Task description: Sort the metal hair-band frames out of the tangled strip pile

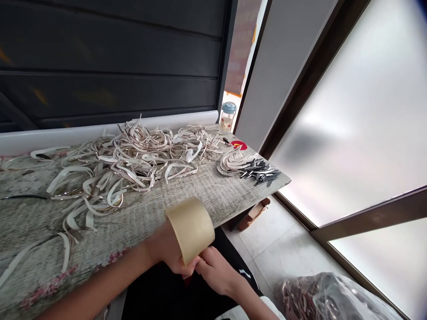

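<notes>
A wide roll of tan packing tape (191, 226) is held tilted over my lap, just off the table's front edge. My left hand (171, 249) is closed around it from the left side, its fingers partly hidden behind the roll. Right by the roll's lower edge, my right hand (215, 269) has its fingers curled together and touches the fingertips of my left hand. What the right fingers pinch is hidden. On the table, a big tangled heap of pale, curved strips (133, 155) lies beyond the roll. A neater bundle of strips (231, 162) with dark ends lies to the right.
A bottle with a blue lid (228, 116) stands at the table's back right corner, near a red round item (239, 145). On the floor, a clear plastic bag (336, 295) of strips sits at lower right. A cardboard box (253, 215) is beneath the table (230, 200).
</notes>
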Demonstrator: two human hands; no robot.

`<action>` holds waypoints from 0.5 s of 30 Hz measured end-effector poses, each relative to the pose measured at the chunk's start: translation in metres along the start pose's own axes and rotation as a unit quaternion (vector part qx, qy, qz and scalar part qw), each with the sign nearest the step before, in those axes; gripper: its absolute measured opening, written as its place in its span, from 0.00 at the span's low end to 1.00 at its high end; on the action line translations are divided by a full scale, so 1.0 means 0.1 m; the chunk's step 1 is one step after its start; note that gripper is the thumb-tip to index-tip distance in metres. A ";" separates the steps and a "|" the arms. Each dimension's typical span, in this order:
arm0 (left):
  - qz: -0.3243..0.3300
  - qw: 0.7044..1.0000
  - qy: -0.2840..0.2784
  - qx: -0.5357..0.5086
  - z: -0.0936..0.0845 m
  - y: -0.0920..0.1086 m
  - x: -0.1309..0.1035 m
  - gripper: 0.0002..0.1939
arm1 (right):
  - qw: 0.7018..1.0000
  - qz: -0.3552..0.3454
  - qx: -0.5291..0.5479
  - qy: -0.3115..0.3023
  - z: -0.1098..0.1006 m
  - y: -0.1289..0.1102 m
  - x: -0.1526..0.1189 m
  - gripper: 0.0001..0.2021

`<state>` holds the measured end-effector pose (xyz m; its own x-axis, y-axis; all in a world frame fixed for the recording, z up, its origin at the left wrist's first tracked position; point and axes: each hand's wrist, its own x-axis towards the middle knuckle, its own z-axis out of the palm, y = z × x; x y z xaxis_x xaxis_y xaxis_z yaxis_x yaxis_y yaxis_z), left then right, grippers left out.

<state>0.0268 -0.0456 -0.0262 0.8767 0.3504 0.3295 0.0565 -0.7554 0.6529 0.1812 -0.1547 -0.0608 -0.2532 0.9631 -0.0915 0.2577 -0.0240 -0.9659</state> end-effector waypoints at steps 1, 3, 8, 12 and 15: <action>-0.005 1.000 0.008 0.011 0.02 0.01 0.03 0.03 | 0.999 0.000 -0.024 0.025 0.04 0.00 0.01 0.19; -0.064 0.993 0.082 -0.051 -0.02 0.02 0.10 0.08 | 0.998 0.013 -0.030 0.056 0.10 0.01 0.03 0.19; -0.194 0.802 0.425 -0.373 -0.32 -0.04 0.19 0.27 | 0.999 0.007 0.041 0.025 0.17 0.07 0.01 0.25; -0.146 0.804 0.483 -0.315 -0.36 -0.13 0.05 0.25 | 0.997 0.011 0.082 0.003 0.17 0.10 -0.01 0.27; -0.114 0.910 0.331 -0.223 -0.20 -0.16 -0.09 0.28 | 0.997 0.001 0.081 -0.009 0.17 0.10 0.00 0.27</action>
<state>0.0082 -0.0257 -0.0264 0.3778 0.8382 0.3932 -0.1280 -0.3733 0.9188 0.1675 -0.1591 -0.0744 -0.2700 0.9579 -0.0973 0.1055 -0.0710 -0.9919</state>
